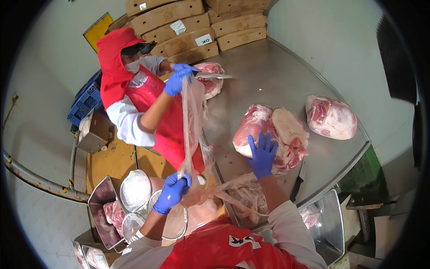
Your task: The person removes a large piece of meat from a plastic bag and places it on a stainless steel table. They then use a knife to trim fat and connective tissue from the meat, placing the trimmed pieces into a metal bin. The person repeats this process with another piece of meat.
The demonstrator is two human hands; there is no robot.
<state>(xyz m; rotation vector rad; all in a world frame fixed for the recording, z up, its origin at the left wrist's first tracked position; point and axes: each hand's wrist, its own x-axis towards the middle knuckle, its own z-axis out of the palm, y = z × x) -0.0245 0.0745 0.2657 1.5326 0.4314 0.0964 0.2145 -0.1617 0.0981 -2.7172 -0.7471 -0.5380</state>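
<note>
Your left hand (172, 193), fingers clamped on the plastic film (191, 116) left of centre, should hold it clear of the knife (220, 76) at upper centre. Your right hand (262, 157), fingers apart, lies on the meat (251, 124) right of centre; press flat to steady it.

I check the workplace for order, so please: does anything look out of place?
Mildly, yes: crumpled plastic film trails across the edge of the metal table, looking untidy, and an unheld knife lies near the right forearm, perhaps easy to bump.
</note>
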